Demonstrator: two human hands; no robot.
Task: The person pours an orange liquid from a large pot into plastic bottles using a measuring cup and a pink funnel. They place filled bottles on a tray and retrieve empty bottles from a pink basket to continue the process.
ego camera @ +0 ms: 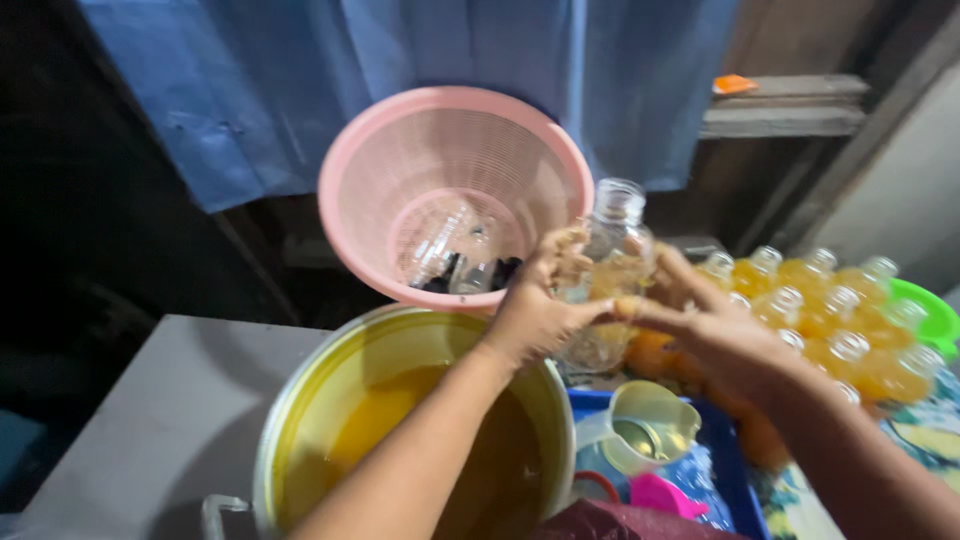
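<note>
1. A blue tarp [420, 70] hung across the far background, with dark wooden shelving at the far right, and a grey table [150, 420] filled the near left.
2. A large metal pot [400, 420] of orange-yellow liquid stood on the table at near centre.
3. A pink slotted basket [455, 190] sat tilted behind the pot, its opening facing the viewer, with clear empty bottles lying inside.
4. The left hand [535, 305] reached forward from the near centre, forearm crossing above the pot, fingers curled around the left side of a clear plastic bottle [610, 270].
5. The right hand [700, 320] came in from the near right, fingers wrapped around the bottle's right side and lower part.
6. The bottle stood upright between both hands, uncapped, just right of the basket.
7. Filled bottles [840, 310] of orange liquid clustered at the right, beside a green bowl [930, 310].
8. A clear measuring jug [645, 425] rested in a blue tray [735, 470] near the pot's right.
</note>
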